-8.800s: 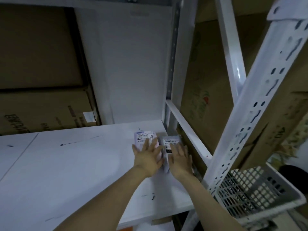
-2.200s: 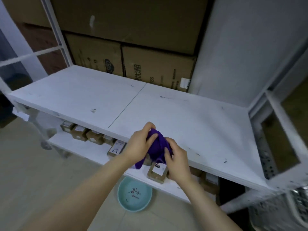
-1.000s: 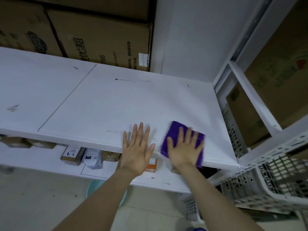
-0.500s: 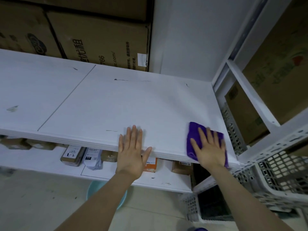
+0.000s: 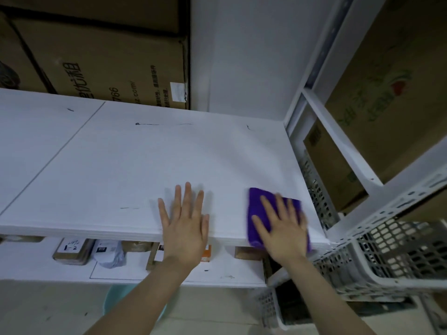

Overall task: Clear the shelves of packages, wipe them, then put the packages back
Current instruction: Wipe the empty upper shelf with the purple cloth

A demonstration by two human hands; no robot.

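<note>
The white upper shelf carries no packages. My right hand lies flat with spread fingers on a purple cloth, pressing it onto the shelf near the front right corner. My left hand rests flat, palm down, on the shelf's front edge, left of the cloth. On the lower shelf lie several small packages: a brown labelled box, a white bag and others partly hidden under the upper shelf's edge.
Large cardboard boxes stand behind the shelf. A white perforated rack post and grey plastic baskets stand at the right. A teal basin sits on the floor below, mostly hidden by my left arm.
My right hand has slid the purple cloth a little to the left along the front edge from the right corner. My left hand stays flat on the shelf edge.
</note>
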